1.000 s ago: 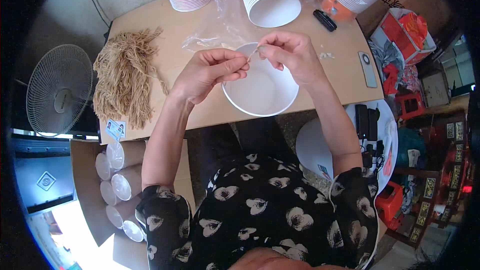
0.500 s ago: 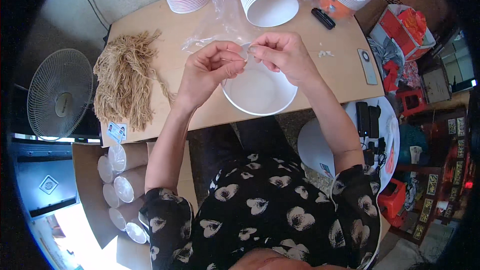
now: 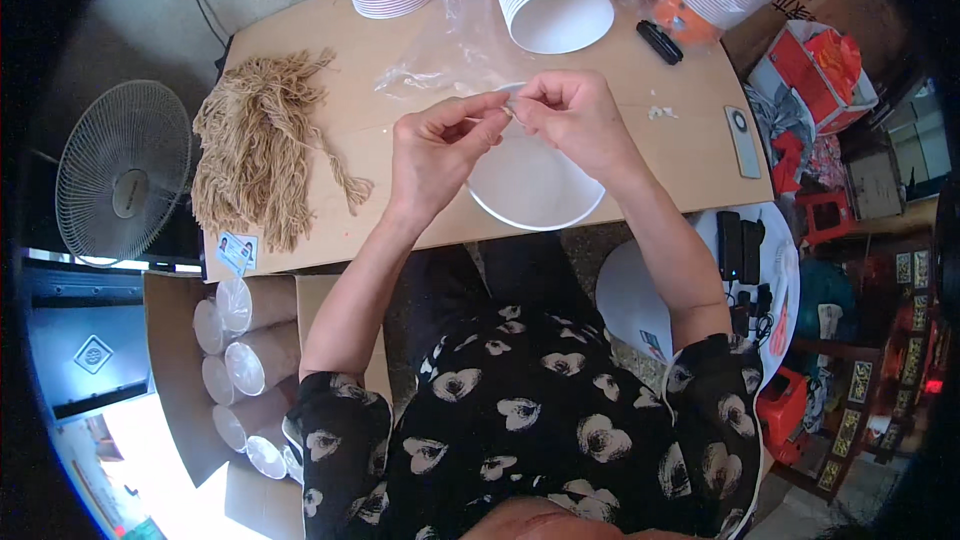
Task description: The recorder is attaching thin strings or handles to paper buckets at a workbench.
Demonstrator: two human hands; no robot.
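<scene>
My left hand and my right hand meet fingertip to fingertip above the far rim of a white paper bucket. Both are closed in a pinch. Something thin and pale seems to lie between the fingertips, too small for me to name. The bucket's mouth faces up at the table's near edge, its far rim partly hidden by my hands. Left of my left hand lies a loose bundle of tan twisted cords, one strand group trailing toward my forearm.
Stacked white-and-orange buckets and a clear plastic bag lie at the back of the table. A black stapler-like object, small white scraps and a phone are rightward. A carton of wrapped cups stands lower left.
My fingertips have come closer together, the left hand shifting right toward the right one. The whole view has shifted slightly, and the trailing cord end now shows clear of my left wrist.
</scene>
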